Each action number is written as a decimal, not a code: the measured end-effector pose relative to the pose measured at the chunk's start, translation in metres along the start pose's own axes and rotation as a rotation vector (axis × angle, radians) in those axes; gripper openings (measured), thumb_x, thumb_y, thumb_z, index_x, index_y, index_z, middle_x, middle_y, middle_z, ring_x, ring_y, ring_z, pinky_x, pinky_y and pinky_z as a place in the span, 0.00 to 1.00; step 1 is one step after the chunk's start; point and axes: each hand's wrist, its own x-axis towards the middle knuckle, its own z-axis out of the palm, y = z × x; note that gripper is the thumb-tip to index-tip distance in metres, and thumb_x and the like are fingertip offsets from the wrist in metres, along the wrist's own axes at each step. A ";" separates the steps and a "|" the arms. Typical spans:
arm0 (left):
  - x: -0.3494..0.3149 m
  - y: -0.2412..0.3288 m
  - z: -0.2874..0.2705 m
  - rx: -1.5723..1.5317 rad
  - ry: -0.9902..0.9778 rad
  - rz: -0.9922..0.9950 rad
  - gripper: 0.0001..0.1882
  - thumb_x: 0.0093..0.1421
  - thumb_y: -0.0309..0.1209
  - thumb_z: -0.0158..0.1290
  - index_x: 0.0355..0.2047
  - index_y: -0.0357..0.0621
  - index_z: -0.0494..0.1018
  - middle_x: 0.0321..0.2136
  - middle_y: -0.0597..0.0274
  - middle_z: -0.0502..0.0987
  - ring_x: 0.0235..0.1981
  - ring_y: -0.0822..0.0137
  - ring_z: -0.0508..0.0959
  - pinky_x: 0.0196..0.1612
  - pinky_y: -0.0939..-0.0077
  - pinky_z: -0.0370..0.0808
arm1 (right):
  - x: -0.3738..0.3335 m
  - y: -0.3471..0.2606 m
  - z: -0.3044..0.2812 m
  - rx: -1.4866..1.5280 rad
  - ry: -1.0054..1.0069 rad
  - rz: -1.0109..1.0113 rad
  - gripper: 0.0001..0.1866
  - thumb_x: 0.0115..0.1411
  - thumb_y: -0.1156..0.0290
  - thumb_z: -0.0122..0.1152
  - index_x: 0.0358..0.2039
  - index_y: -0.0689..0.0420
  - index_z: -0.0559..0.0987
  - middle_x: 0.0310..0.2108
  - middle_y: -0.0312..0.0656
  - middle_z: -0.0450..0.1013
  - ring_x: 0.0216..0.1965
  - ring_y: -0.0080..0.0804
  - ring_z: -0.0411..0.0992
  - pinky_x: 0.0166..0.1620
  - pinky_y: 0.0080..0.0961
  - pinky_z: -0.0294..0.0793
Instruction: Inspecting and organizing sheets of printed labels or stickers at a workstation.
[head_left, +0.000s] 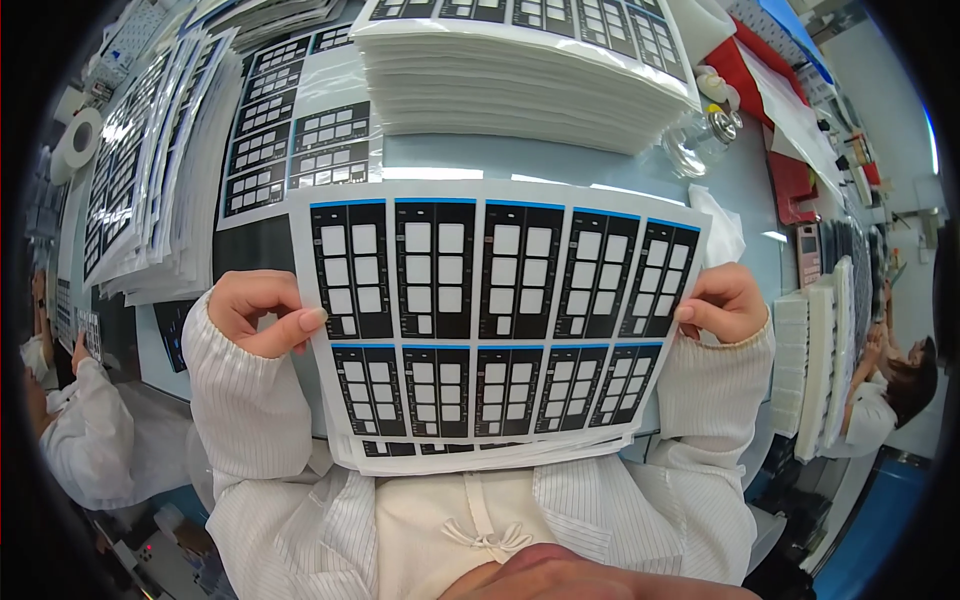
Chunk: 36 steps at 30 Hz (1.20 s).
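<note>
Between my two hands is a printed sheet point(437, 340) with two rows of black panels, each bearing white squares and a blue top edge. My left hand point(262, 312) pinches its left edge between thumb and fingers. On the opposite edge, my right hand point(725, 303) grips it the same way. The sheet is raised and tilted towards me. Under its near edge, more sheets point(500, 460) of the same print show in a pile close to my body. What lies beneath the middle of the held sheet is hidden.
A tall stack of printed sheets point(520, 90) stands ahead. To the left are a loose, uneven pile point(150, 170) and flat sheets point(300, 140). A glass jar point(700, 140), crumpled white tissue point(722, 225) and white trays point(810, 350) are on the right. Other people sit at both sides.
</note>
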 end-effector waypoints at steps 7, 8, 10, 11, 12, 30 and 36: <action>-0.001 0.001 -0.002 0.033 -0.024 0.043 0.09 0.50 0.30 0.58 0.19 0.37 0.76 0.16 0.58 0.76 0.13 0.71 0.73 0.18 0.80 0.69 | -0.002 -0.001 0.000 0.017 -0.007 -0.027 0.07 0.52 0.78 0.58 0.20 0.67 0.76 0.18 0.44 0.73 0.15 0.24 0.68 0.20 0.17 0.66; -0.001 0.001 -0.001 0.045 -0.018 0.047 0.09 0.50 0.30 0.58 0.19 0.37 0.75 0.15 0.58 0.76 0.13 0.71 0.73 0.18 0.80 0.69 | -0.002 0.001 0.000 0.004 -0.013 -0.065 0.06 0.52 0.78 0.57 0.21 0.68 0.76 0.18 0.45 0.73 0.15 0.24 0.68 0.20 0.17 0.66; -0.002 -0.002 -0.001 0.056 -0.010 0.050 0.08 0.50 0.30 0.58 0.19 0.37 0.75 0.15 0.59 0.75 0.13 0.71 0.73 0.18 0.80 0.69 | -0.002 0.003 -0.001 0.002 -0.019 -0.068 0.06 0.52 0.78 0.57 0.21 0.68 0.76 0.18 0.45 0.73 0.15 0.24 0.69 0.20 0.17 0.66; -0.003 -0.004 0.000 0.035 -0.005 0.060 0.08 0.49 0.29 0.59 0.19 0.37 0.75 0.15 0.59 0.75 0.13 0.72 0.73 0.18 0.80 0.69 | -0.001 0.003 -0.001 0.000 -0.020 -0.070 0.06 0.52 0.79 0.57 0.21 0.68 0.76 0.18 0.45 0.73 0.15 0.24 0.69 0.20 0.17 0.66; -0.003 -0.005 0.000 0.013 0.000 0.070 0.08 0.49 0.29 0.59 0.18 0.37 0.75 0.14 0.59 0.75 0.13 0.72 0.73 0.18 0.80 0.69 | 0.000 0.006 -0.002 -0.016 -0.024 -0.112 0.06 0.52 0.79 0.57 0.21 0.68 0.76 0.18 0.45 0.73 0.15 0.24 0.69 0.19 0.17 0.66; 0.000 -0.002 0.000 0.096 0.018 0.099 0.08 0.48 0.29 0.59 0.17 0.38 0.75 0.14 0.59 0.75 0.14 0.71 0.73 0.18 0.79 0.68 | 0.000 0.007 -0.002 -0.026 -0.022 -0.113 0.07 0.53 0.77 0.57 0.20 0.67 0.76 0.18 0.45 0.73 0.14 0.25 0.69 0.18 0.17 0.66; -0.006 0.001 -0.002 0.025 0.003 0.014 0.11 0.52 0.31 0.57 0.17 0.38 0.74 0.14 0.60 0.75 0.14 0.72 0.73 0.19 0.81 0.70 | 0.000 0.001 0.000 0.024 -0.037 -0.108 0.07 0.53 0.77 0.57 0.22 0.67 0.75 0.20 0.47 0.74 0.14 0.25 0.69 0.17 0.17 0.66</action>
